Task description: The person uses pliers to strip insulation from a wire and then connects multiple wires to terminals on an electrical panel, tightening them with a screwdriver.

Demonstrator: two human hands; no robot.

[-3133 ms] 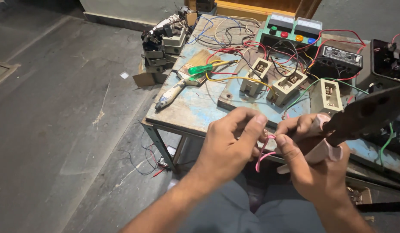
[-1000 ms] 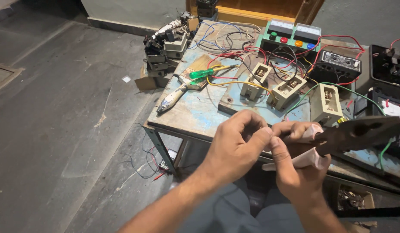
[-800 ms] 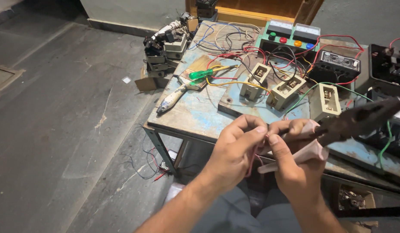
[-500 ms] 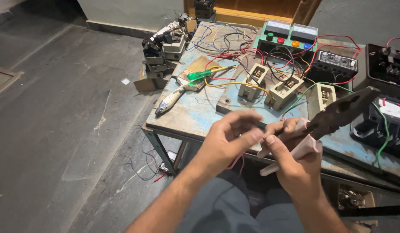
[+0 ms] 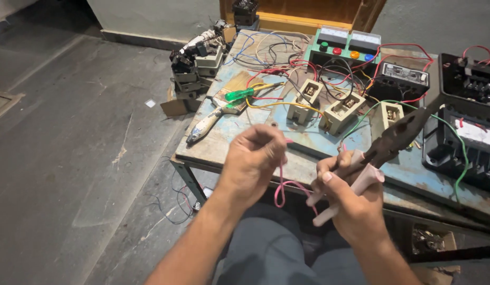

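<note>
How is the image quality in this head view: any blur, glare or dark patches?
Head view: lighting soft and even, no glare; the left hand and pink wire slightly motion-blurred; the right hand with pliers fairly sharp; under the table dim; mild wide-angle distortion at the edges.

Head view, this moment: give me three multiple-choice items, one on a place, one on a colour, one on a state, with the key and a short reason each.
1. Where does the paintbrush lie?
A. near the bench's left edge
B. on the floor
C. on the person's lap

2. What colour is the screwdriver handle?
A. red
B. green
C. black

3. How is the pink wire right now?
A. lying loose on the bench
B. plugged into a meter
C. pinched in the left hand, hanging in a loop

Key: 1 A, the brush rests on the blue worktop by its left edge. 2 B, the handle is clear green. 3 C, the left hand grips it while the right hand holds the pliers.
</note>
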